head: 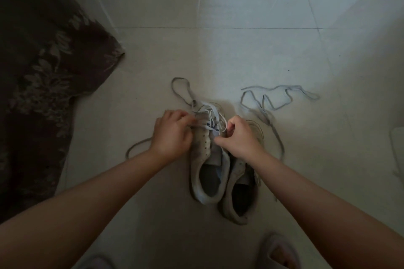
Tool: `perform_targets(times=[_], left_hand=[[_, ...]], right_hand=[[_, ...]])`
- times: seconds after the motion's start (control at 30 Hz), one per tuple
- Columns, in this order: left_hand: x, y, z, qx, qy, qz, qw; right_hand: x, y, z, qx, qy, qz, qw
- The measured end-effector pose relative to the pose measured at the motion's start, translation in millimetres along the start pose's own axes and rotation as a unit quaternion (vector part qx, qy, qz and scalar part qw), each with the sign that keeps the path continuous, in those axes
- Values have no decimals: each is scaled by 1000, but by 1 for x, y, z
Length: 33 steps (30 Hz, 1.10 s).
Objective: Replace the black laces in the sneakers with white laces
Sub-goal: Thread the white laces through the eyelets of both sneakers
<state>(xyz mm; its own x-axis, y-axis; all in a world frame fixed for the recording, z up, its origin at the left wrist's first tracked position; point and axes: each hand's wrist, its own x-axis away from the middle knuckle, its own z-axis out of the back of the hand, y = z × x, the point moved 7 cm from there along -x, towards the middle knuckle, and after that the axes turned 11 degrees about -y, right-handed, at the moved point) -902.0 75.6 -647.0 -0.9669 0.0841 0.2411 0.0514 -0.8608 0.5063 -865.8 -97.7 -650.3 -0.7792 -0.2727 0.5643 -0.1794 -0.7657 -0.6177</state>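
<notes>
Dark floral cloth (43, 67) lies at far left on the pale tiled floor (218, 54). Next comes a grey lace (140, 145) running under the left forearm, with a loop of it (181, 89) beyond the toe. The left hand (172, 133) has its fingers curled, pinching a white lace (213, 116) at the left eyelet row of the left sneaker (207, 159). The right hand (239, 137) pinches the same lace's other run at the right row. Touching it on the right stands the second sneaker (240, 194), its eyelets seemingly bare. Farther right a loose lace (273, 98) lies in zigzags. By my reading, threading of the first sneaker is under way near the toe; next, each end must be pulled snug and fed through the following eyelet.
</notes>
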Motion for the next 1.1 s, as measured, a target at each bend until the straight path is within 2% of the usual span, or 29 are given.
perform_targets(times=[0.07,0.33,0.4,0.47,0.53,0.6,0.73,0.83,0.97,1.1], left_hand=[[-3,14,-5,-3,-9,-33,999],[-21,20,-19,-75,-88,46,992],[-19,3,-13,-96,-72,102,988],[-14,-38,-5,-69,-61,217,972],[-7,-68,-2,-58,-71,278,956],[-4,-67,-6,-72,-84,259,960],[-4,-22,-14,-21,-53,115,992],[-10,2,-15,-29,-22,33,999],[-14,1,-7,-43,-1,33,999],[-12,-20,0,-13,15,120,993]], right_hand=[[0,2,0,2,1,-3,1000],[3,0,0,16,12,-2,1000],[4,0,1,22,18,-8,1000],[3,1,3,22,21,-19,999],[3,1,4,19,20,-22,999],[3,1,3,23,20,-22,999],[4,3,0,22,29,-11,999],[2,3,0,28,23,-10,999],[4,3,1,30,21,-12,999],[1,2,2,12,4,-29,999]])
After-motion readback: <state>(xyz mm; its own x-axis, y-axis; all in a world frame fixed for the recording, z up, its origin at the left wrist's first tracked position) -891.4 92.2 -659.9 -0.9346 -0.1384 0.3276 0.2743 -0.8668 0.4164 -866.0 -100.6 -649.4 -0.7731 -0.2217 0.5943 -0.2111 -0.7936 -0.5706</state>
